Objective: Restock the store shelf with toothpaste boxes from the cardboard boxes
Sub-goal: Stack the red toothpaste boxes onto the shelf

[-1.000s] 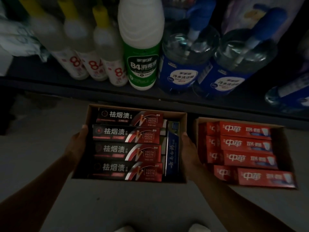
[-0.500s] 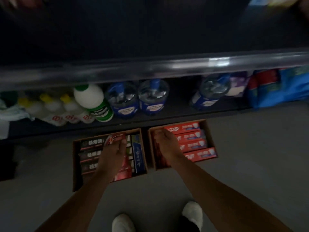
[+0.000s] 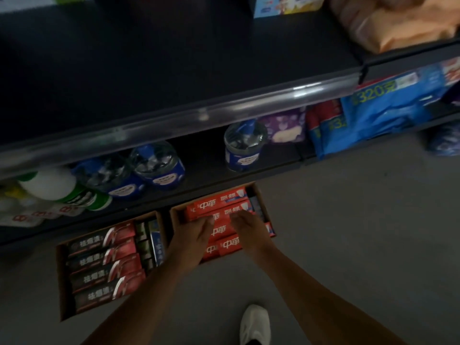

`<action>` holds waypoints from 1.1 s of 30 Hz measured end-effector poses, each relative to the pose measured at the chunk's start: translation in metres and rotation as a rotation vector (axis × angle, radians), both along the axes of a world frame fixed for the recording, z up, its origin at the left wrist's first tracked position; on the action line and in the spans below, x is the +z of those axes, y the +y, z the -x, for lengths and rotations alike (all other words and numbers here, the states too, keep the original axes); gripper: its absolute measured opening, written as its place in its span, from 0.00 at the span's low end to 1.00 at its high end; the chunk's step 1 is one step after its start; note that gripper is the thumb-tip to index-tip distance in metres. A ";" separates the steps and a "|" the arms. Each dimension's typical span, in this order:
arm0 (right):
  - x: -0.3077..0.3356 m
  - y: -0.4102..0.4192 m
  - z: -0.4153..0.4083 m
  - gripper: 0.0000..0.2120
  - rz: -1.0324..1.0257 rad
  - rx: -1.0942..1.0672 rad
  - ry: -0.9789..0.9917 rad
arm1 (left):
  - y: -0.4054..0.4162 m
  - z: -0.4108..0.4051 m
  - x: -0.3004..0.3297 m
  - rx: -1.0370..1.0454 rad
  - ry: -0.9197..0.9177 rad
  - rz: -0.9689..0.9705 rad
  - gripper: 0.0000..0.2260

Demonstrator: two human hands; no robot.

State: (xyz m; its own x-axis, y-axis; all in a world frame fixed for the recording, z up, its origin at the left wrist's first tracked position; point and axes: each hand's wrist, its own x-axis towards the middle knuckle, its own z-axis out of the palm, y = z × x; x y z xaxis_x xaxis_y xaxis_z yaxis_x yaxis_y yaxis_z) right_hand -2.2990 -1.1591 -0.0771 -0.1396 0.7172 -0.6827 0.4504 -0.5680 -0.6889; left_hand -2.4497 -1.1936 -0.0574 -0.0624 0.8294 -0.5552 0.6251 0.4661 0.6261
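reaching both hands (image 3: 216, 232) onto red "中華" toothpaste boxes (image 3: 219, 204) in carton (image 3: 177, 215).

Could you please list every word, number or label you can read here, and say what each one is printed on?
"中華": red toothpaste boxes in the right cardboard box.
"320克": blue bag on the lower shelf.
"8": white bottles at far left, partly cut off.
Too blurred to read: dark toothpaste boxes, blue-labelled jars, green-labelled bottle, packages on the top shelf.
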 end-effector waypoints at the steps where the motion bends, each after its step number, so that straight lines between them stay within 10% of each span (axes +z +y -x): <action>1: -0.004 0.001 -0.005 0.11 0.003 0.018 -0.019 | 0.002 -0.005 -0.005 -0.005 -0.005 0.021 0.20; 22: -0.087 0.053 -0.025 0.17 -0.073 -0.062 -0.061 | 0.058 -0.021 -0.087 0.036 -0.015 -0.043 0.11; 33: -0.157 0.109 -0.016 0.04 -0.265 0.430 -0.421 | 0.091 0.030 -0.180 -0.182 0.238 -0.049 0.10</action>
